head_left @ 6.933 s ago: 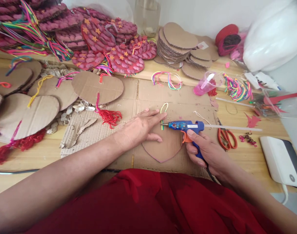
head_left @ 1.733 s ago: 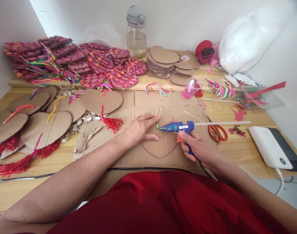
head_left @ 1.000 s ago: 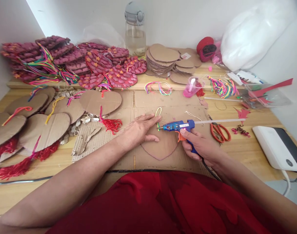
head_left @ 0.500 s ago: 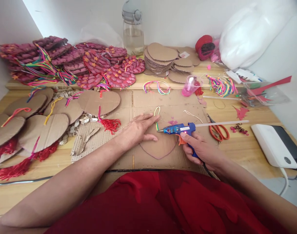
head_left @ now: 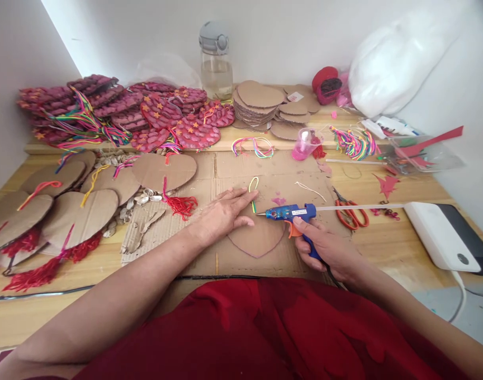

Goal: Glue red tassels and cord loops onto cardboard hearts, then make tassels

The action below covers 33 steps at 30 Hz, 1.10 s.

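Observation:
My left hand (head_left: 221, 214) lies flat with its fingers stretched out on a cardboard heart (head_left: 261, 240) in front of me, and its fingertips press on a yellow-green string loop (head_left: 253, 186) at the heart's top. My right hand (head_left: 324, 248) is wrapped round the handle of a blue glue gun (head_left: 291, 214). The gun's nozzle points left, close to the string just right of my left fingertips. A clear glue stick (head_left: 358, 207) sticks out of the gun's back.
Orange scissors (head_left: 350, 214) lie right of the gun, a white device (head_left: 443, 235) farther right. Plain cardboard hearts with tassels (head_left: 78, 211) lie at left. At the back are decorated red hearts (head_left: 166, 116), a cardboard stack (head_left: 257, 103), a bottle (head_left: 215, 60), a pink cup (head_left: 302, 143).
Both hands stay almost where they were. The glue gun's nozzle has drawn slightly back from the string. The camera view has tilted and shifted a little.

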Each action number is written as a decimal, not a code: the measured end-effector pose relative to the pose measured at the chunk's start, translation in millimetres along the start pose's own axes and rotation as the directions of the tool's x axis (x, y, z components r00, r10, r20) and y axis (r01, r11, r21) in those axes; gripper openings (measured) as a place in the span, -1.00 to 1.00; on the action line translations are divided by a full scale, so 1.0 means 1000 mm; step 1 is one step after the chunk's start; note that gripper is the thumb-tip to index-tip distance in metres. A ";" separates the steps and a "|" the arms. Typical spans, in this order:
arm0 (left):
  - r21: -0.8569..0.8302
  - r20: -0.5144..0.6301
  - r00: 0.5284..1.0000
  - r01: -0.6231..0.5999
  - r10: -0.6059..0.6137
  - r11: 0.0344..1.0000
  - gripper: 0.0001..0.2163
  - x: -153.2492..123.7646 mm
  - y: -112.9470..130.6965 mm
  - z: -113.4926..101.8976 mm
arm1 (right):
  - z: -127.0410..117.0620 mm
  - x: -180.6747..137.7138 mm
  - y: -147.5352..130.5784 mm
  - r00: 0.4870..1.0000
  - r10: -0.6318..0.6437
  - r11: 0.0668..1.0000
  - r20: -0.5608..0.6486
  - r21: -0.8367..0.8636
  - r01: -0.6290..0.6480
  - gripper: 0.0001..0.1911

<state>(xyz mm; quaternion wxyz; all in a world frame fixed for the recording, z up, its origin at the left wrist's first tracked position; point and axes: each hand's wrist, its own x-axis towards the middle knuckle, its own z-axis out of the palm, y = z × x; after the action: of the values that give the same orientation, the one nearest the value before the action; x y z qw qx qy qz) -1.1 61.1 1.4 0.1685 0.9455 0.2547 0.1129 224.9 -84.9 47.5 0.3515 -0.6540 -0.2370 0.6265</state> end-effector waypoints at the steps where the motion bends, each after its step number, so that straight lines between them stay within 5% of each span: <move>1: 0.005 0.001 1.000 0.005 -0.005 1.000 -0.33 0.000 0.001 0.000 | 0.001 0.000 0.000 1.000 0.002 1.000 -0.005 -0.010 -0.002 -0.58; 7: -0.009 -0.039 0.998 0.041 -0.042 0.999 -0.56 0.000 0.005 0.000 | -0.001 -0.008 0.003 0.998 0.014 0.991 0.060 -0.130 -0.006 -0.62; 12: -0.086 -0.171 0.983 0.051 -0.065 0.995 -0.52 -0.003 0.005 0.001 | -0.005 -0.008 0.005 0.998 -0.013 1.000 0.055 -0.005 0.014 -0.61; 19: -0.106 -0.506 0.863 -0.053 -0.008 0.993 -0.66 -0.003 -0.001 -0.002 | -0.004 0.018 -0.002 0.977 -0.199 0.973 0.080 0.137 0.187 -0.60; 26: -0.082 -0.539 0.842 -0.083 0.026 0.993 -0.81 -0.004 0.003 -0.007 | -0.002 0.025 0.009 0.950 -0.291 0.941 0.114 0.216 0.262 -0.58; 31: -0.108 -0.555 0.830 -0.016 -0.047 0.994 -0.92 -0.006 0.006 -0.013 | -0.011 0.035 0.011 0.937 -0.291 0.904 0.193 0.376 0.203 -0.57; 33: -0.111 -0.537 0.841 0.003 -0.063 0.994 -0.77 -0.012 0.014 -0.030 | -0.014 0.037 0.010 0.933 -0.274 0.895 0.232 0.417 0.159 -0.57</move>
<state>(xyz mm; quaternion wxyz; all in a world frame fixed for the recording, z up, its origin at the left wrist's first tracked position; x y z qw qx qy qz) -14.3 51.4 32.7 0.1417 0.8608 0.3018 0.3846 241.6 -66.1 14.9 0.5054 -0.4427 -0.2272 0.7050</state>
